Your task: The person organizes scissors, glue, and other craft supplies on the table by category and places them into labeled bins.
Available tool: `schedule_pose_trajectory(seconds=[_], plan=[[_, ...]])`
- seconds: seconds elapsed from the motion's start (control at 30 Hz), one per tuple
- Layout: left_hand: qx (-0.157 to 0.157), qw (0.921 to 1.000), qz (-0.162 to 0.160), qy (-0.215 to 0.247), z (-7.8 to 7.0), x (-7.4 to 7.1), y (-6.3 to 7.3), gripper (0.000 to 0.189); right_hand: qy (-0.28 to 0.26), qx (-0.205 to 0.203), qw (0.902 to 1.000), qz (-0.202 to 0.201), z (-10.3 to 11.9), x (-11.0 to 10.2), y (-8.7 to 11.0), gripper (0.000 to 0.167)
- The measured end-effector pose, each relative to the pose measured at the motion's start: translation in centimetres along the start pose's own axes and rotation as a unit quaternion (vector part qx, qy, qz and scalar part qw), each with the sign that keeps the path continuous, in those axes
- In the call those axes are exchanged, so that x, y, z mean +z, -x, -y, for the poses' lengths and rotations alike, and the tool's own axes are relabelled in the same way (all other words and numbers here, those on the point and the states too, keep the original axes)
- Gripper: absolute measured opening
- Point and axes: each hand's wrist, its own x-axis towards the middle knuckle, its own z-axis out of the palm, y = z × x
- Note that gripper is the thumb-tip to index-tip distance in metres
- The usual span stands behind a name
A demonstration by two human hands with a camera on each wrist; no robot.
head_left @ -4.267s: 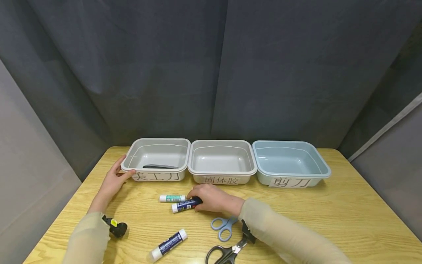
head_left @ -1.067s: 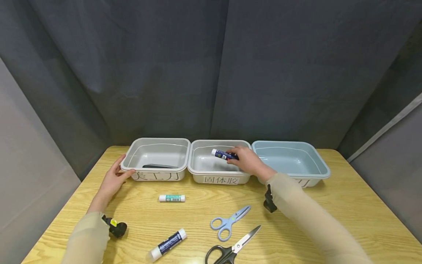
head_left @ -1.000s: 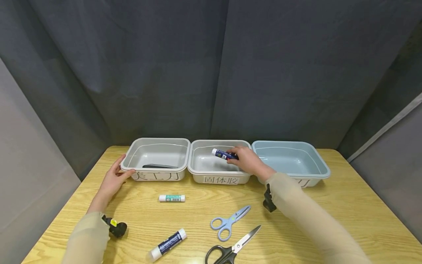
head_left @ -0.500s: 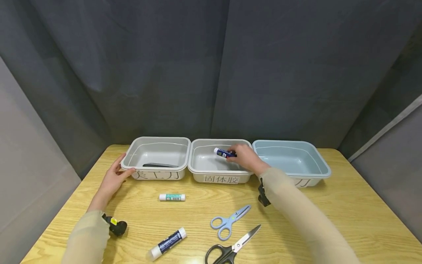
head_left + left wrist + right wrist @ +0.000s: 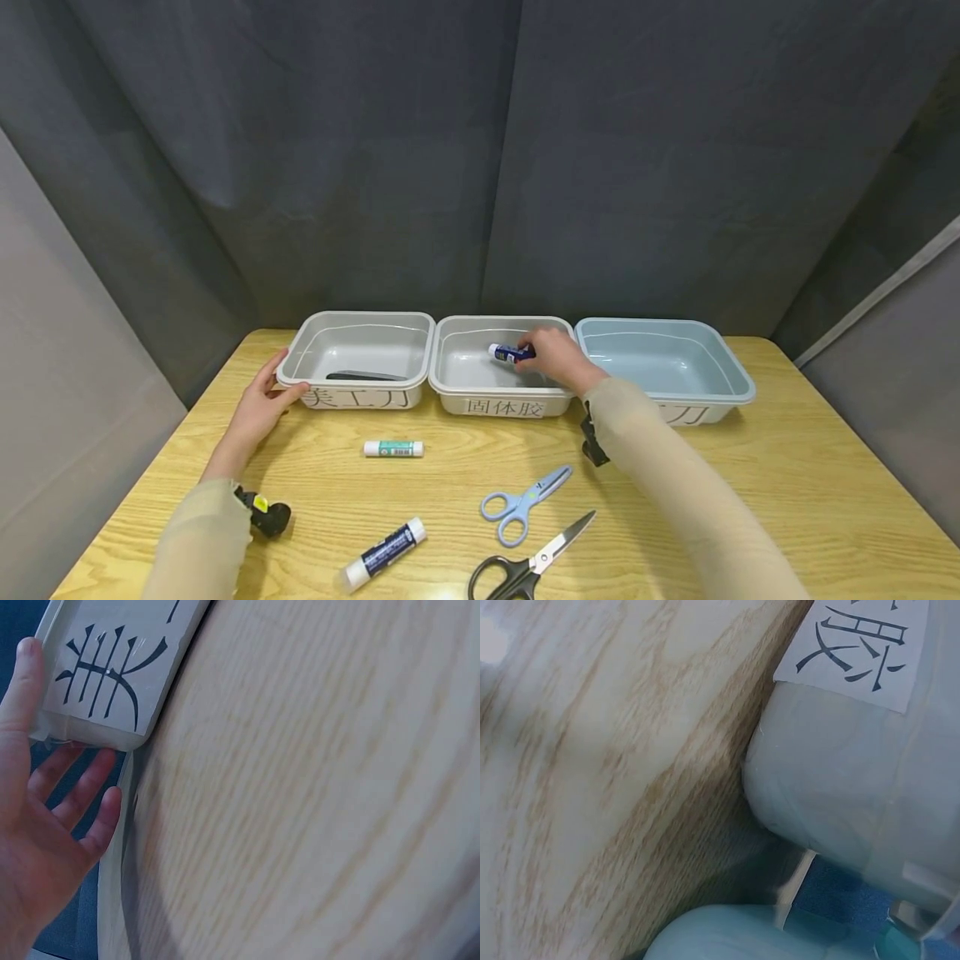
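Navy glue stick (image 5: 508,354) sits pinched by the right hand (image 5: 556,357) (palm downward).

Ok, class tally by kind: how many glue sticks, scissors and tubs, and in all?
Glue sticks: 3 (green one, loose navy one, navy one in right hand)
Scissors: 2 (blue pair, black-handled pair)
Tubs: 3 (left grey tub, middle grey tub, blue tub)
Total: 8

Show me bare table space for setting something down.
Widest: the wooden table right of the beige right sleeve, before the light blue plastic bin. Smaller: between the green-labelled white glue stick and the navy glue stick lying nearer. Crowded: around the light blue scissors and black-handled scissors, and over the middle gray plastic bin, where the right hand is.
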Motion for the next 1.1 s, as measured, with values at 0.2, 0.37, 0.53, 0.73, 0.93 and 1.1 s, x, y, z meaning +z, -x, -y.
schedule_pose_trajectory(seconds=[0.2, 0.37, 0.53, 0.73, 0.93, 1.1], plan=[[0.002, 1.0, -0.002, -0.001, 0.03, -0.05, -0.05, 0.079, 0.019, -0.001, 0.9998, 0.003, -0.02, 0.35, -0.28, 0.035], [-0.004, 1.0, -0.001, 0.0, 0.16, -0.05, 0.04, 0.08, 0.035, 0.006, 0.9992, 0.019, 0.2, 0.51, -0.24, 0.035], [-0.005, 1.0, 0.001, 0.003, 0.09, -0.04, -0.02, 0.08, 0.038, 0.022, 0.9985, 0.031, 0.25, 0.42, -0.11, 0.036], [-0.004, 1.0, 0.004, 0.0, -0.03, 0.07, -0.17, 0.081, 0.056, 0.014, 0.998, 0.026, -0.03, 0.2, 0.15, 0.037], [-0.003, 1.0, 0.003, 0.002, -0.2, 0.1, -0.25, 0.08, 0.053, 0.009, 0.9984, 0.019, -0.26, 0.03, 0.2, 0.033], [0.005, 1.0, 0.002, 0.001, -0.17, 0.21, -0.2, 0.079, 0.034, 0.003, 0.9994, 0.011, -0.1, -0.06, 0.55, 0.032]])
